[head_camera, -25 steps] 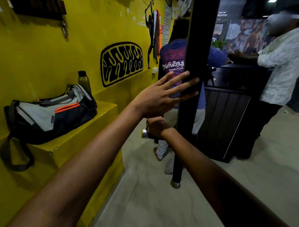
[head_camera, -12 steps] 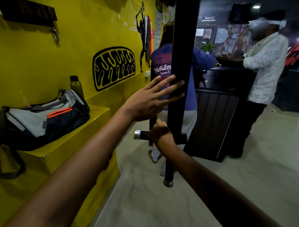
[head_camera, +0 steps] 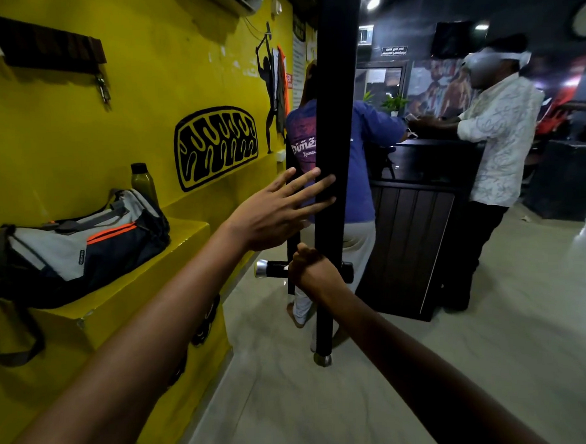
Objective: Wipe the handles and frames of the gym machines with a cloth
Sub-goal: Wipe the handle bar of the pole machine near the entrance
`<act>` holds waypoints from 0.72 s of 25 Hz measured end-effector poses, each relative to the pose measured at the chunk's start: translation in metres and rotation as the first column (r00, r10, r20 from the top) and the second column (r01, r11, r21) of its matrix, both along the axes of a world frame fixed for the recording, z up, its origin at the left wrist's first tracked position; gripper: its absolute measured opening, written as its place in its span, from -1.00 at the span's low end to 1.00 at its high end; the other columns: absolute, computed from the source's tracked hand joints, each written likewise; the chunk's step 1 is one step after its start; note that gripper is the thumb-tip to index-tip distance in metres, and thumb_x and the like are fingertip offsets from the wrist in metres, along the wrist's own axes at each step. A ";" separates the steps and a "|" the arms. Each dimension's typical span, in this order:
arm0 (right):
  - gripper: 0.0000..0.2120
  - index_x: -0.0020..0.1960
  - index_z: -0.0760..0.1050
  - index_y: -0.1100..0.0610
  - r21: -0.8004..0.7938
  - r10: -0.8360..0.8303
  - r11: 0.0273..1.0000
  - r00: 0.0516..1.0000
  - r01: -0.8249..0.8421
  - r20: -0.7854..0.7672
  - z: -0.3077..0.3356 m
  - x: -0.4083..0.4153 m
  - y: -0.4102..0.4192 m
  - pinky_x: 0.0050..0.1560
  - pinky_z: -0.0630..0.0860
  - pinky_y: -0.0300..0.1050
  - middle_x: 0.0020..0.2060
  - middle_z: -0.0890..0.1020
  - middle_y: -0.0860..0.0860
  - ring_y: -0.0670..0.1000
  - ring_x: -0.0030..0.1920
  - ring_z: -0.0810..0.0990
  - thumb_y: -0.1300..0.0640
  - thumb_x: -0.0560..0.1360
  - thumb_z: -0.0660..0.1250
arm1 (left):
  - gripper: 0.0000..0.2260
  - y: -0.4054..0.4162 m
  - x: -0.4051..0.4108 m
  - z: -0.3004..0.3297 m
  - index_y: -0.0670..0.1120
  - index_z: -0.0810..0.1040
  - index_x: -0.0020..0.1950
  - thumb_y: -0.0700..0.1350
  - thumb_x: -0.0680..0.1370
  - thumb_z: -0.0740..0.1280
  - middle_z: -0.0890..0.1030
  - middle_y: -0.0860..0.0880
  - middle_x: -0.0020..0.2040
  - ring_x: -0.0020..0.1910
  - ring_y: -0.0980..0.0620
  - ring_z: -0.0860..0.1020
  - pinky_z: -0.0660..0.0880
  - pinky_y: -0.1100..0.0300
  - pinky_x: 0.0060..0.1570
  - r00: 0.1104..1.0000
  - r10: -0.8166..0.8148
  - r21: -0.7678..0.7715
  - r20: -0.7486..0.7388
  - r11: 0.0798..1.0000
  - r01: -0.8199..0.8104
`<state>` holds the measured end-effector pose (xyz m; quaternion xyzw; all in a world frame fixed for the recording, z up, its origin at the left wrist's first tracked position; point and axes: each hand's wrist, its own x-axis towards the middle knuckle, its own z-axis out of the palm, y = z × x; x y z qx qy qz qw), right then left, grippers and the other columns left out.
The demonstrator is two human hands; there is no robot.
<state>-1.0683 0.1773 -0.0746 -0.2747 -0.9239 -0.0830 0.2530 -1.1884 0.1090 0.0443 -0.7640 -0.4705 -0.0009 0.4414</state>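
On the yellow bench (head_camera: pixel 127 296) at far left lies a grey, navy and orange duffel bag (head_camera: pixel 74 251) with a small label too small to read, and a dark bottle (head_camera: pixel 143 181) stands just behind it against the yellow wall, which carries a black painted emblem (head_camera: pixel 216 146) with no legible words.

The left hand (head_camera: pixel 274 216) reaches forward with fingers straight and spread, their tips resting flat on the near left face of the black upright frame post (head_camera: pixel 334 119); it grasps nothing. The post's long axis runs vertically, floor to above the view, so a wipe would probably travel up or down along it.

Lower, the right hand (head_camera: pixel 312 271) is curled round the short horizontal handle (head_camera: pixel 273 269) with a silver end cap, right where it crosses the post. It is the nearer hand to the handle. No cloth is visible in either hand.

Behind the post, a person's blue shirt (head_camera: pixel 301 144) reads partly "Dimen…". Farther right, a dark counter (head_camera: pixel 416 243).
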 end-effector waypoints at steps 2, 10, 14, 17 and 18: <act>-0.73 -0.25 0.56 0.23 0.194 0.135 0.968 0.983 -0.158 0.124 0.000 0.019 0.003 -0.31 0.54 -0.16 -0.32 0.59 0.11 0.11 -0.25 0.60 0.25 0.42 0.09 | -0.53 -0.002 0.005 -0.001 -0.05 0.14 0.54 0.03 0.63 -0.03 0.13 -0.14 0.54 0.53 -0.12 0.08 0.01 -0.06 0.47 0.999 -0.041 -0.017 0.013 0.999 0.041; -0.80 0.07 0.49 0.17 0.041 -0.155 0.988 0.968 0.149 0.197 0.038 0.165 0.033 -0.16 0.42 -0.05 0.04 0.57 0.11 0.14 0.09 0.53 0.11 0.51 0.22 | -0.75 0.040 0.095 -0.017 -0.14 0.55 -0.10 -0.08 0.53 0.11 0.57 -0.10 -0.19 -0.19 -0.12 0.56 0.49 0.09 -0.20 0.947 -0.266 -0.203 0.181 0.932 0.300; -0.87 -0.05 0.45 0.14 -0.071 -0.444 0.889 0.890 0.452 0.100 0.027 0.283 0.053 -0.20 0.42 -0.02 -0.02 0.59 0.09 0.16 0.07 0.54 0.09 0.48 0.22 | -0.78 0.085 0.173 -0.047 -0.15 0.51 0.11 -0.05 0.56 0.26 0.55 -0.12 0.03 0.01 -0.10 0.52 0.46 0.03 -0.04 0.859 -0.087 -0.375 0.505 0.874 0.309; -0.88 -0.06 0.47 0.12 -0.103 -0.588 0.801 0.807 0.589 0.044 0.020 0.371 0.048 -0.26 0.33 -0.08 -0.04 0.60 0.08 0.17 0.02 0.55 0.09 0.47 0.23 | -0.78 0.106 0.244 -0.064 -0.16 0.53 0.12 -0.06 0.55 0.32 0.55 -0.11 0.05 0.05 -0.07 0.51 0.41 0.14 0.01 0.816 0.010 -0.493 0.577 0.801 0.339; -0.88 -0.07 0.47 0.11 -0.110 -0.623 0.774 0.781 0.623 0.039 0.021 0.396 0.044 -0.26 0.34 -0.09 -0.06 0.60 0.08 0.17 0.00 0.56 0.09 0.45 0.23 | -0.77 0.112 0.265 -0.069 -0.19 0.54 0.10 -0.07 0.54 0.34 0.57 -0.13 0.04 0.03 -0.08 0.52 0.39 0.15 -0.01 0.804 -0.003 -0.494 0.594 0.788 0.368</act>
